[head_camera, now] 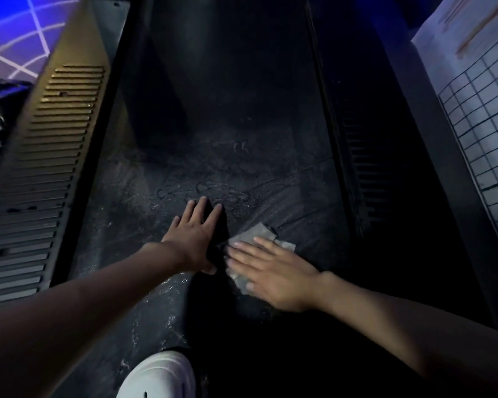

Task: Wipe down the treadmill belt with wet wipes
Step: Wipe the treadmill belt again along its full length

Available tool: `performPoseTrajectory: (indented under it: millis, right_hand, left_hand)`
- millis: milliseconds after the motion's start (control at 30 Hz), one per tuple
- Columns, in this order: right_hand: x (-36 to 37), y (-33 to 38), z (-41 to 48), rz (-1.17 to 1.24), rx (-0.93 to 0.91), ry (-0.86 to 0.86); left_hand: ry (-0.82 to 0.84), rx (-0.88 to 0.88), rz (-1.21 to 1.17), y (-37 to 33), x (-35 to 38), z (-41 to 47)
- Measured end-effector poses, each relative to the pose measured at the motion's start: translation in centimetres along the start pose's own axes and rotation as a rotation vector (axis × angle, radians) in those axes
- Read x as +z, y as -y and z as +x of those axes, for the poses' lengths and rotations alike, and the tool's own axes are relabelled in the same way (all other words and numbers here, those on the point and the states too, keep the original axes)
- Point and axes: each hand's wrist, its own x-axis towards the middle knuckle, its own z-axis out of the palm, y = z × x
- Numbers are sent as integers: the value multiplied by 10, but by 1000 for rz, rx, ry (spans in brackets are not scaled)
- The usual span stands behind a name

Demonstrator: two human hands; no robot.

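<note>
Dark, streaked treadmill belt (184, 173): left hand (194, 235) flat, fingers spread; right hand (270, 271) pressing crumpled grey wet wipe (260, 237), fingers straight.

Right hand (273, 275) pressed flat on wipe (259, 235); left hand (194, 234) flat on belt (213, 156); white shoe (158, 374) near.

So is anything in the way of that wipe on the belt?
The right hand presses the crumpled grey wet wipe straight onto the dark treadmill belt. The left hand lies flat on the belt just left of the wipe, blocking a leftward stroke. Farther ahead, nothing visible lies on the dim belt.
</note>
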Motion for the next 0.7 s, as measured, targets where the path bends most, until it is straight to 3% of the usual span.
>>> performPoseTrajectory:
  millis: [33, 100, 167, 233, 333, 400, 500, 567, 633, 700]
  right_hand:
    - [-4, -11, 4, -18, 34, -15]
    - [-12, -32, 9, 24, 299, -38]
    - [-14, -33, 13, 95, 486, -54]
    - [-12, -8, 17, 88, 319, -27]
    - [-6, 7, 16, 6, -27, 30]
    - [-10, -11, 24, -13, -2, -15]
    - [-12, -12, 32, 42, 260, -54]
    - [-6, 5, 36, 50, 175, -24]
    - [-5, 11, 35, -13, -60, 45]
    - [-13, -12, 48, -39, -77, 17]
  left_hand:
    - [2, 11, -16, 5, 1, 0]
    - [-15, 5, -46, 14, 5, -3]
    - [-53, -92, -56, 19, 11, -10]
    - [-63, -218, -51, 20, 14, -17]
    - [-42, -237, -103, 28, 14, -19]
    - [-23, -217, -121, 36, 14, -20]
    - [-45, -215, -143, 44, 18, -25]
    - [-78, -235, -128, 46, 20, -26]
    - [-112, -326, -140, 47, 21, -26]
    - [-92, -451, -240, 45, 17, -27]
